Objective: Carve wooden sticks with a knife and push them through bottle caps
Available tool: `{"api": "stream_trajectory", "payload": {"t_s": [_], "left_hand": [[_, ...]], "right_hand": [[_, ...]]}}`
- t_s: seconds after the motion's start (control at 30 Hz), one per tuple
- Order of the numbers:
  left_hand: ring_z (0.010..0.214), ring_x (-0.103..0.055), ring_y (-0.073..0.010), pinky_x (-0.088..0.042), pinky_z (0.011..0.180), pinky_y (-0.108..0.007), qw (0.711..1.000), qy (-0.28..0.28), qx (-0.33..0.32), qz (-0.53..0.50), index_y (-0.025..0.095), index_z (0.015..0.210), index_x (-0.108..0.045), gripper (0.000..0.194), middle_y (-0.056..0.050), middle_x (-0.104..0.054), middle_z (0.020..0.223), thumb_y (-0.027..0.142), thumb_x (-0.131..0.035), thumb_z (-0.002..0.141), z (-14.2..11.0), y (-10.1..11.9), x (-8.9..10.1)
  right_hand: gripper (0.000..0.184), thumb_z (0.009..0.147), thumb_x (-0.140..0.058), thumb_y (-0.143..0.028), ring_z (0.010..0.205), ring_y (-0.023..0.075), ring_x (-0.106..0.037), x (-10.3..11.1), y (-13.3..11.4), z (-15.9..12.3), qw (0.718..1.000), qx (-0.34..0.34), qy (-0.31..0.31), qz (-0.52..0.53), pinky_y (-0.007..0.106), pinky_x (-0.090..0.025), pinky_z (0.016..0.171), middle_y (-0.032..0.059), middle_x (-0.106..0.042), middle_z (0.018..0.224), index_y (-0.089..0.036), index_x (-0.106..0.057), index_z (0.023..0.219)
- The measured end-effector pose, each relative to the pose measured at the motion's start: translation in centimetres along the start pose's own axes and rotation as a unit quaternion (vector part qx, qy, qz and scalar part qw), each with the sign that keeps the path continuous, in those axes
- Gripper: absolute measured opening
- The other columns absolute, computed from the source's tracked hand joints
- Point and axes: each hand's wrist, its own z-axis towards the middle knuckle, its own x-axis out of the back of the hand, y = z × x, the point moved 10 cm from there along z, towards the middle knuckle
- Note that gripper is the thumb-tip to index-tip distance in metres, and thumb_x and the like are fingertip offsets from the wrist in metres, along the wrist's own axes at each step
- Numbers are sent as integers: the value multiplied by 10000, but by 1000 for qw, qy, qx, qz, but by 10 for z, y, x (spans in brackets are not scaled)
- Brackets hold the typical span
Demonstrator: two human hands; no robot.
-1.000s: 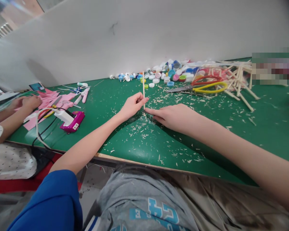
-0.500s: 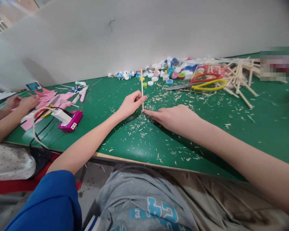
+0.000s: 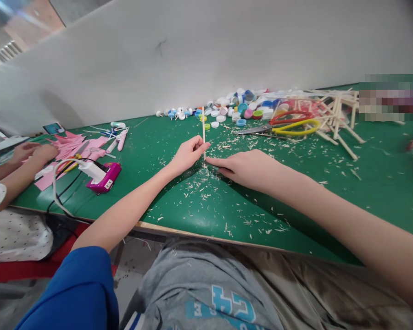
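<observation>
My left hand [image 3: 187, 155] pinches a thin wooden stick [image 3: 203, 127] between thumb and fingers, holding it upright over the green table. My right hand [image 3: 253, 167] rests just to the right, its index finger stretched out to the stick's lower end and the other fingers partly curled. The fingertip seems to touch the stick; I see nothing held in that hand. Pale wood shavings [image 3: 201, 185] are scattered around and below both hands.
Plastic bottle caps [image 3: 241, 122] are heaped behind my hands. Scissors [image 3: 296, 127] with red and yellow handles lie beside a pile of wooden sticks [image 3: 346, 145]. Left are a purple power socket [image 3: 105, 178], glue guns [image 3: 122, 139], pink sheets [image 3: 69, 143] and another person's hands [image 3: 43, 153].
The view has shifted slightly. My left hand still holds the stick upright, and my right index finger stays at its lower end.
</observation>
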Motion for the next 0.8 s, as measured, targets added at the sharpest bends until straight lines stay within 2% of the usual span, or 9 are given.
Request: {"api": "stream_trajectory", "payload": {"t_s": [0.2, 0.4, 0.57, 0.8], "left_hand": [[539, -358, -93, -318, 572, -264, 1000, 1, 1, 3, 210, 674, -403, 312, 64, -427, 572, 383, -535, 897, -1, 2, 0], [551, -365, -90, -321, 579, -260, 1000, 0, 1, -3, 206, 676, -405, 298, 60, -427, 590, 352, -527, 905, -2, 6, 1], [553, -366, -88, -326, 582, -261, 1000, -1, -10, -7, 207, 681, -401, 301, 64, -416, 588, 359, -531, 906, -1, 4, 0], [546, -353, -88, -311, 575, -263, 1000, 7, -9, -2, 209, 675, -385, 315, 67, -394, 574, 369, -533, 902, -1, 3, 0]], "right_hand": [[464, 1008, -318, -365, 634, 131, -524, 0, -2, 1, 1000, 0, -17, -1, 245, -182, 523, 27, -637, 815, -362, -388, 1467], [474, 994, -322, -359, 527, 108, -452, 0, -2, 2, 1000, 3, -6, -8, 238, -177, 502, 23, -577, 693, -302, -411, 1455], [469, 987, -318, -322, 516, 103, -434, 2, -6, 2, 999, 25, 20, -18, 238, -184, 499, 31, -577, 703, -266, -430, 1438], [461, 994, -327, -324, 582, 134, -492, 0, -10, -1, 999, 13, -33, 2, 252, -205, 515, 40, -596, 752, -294, -420, 1444]]}}
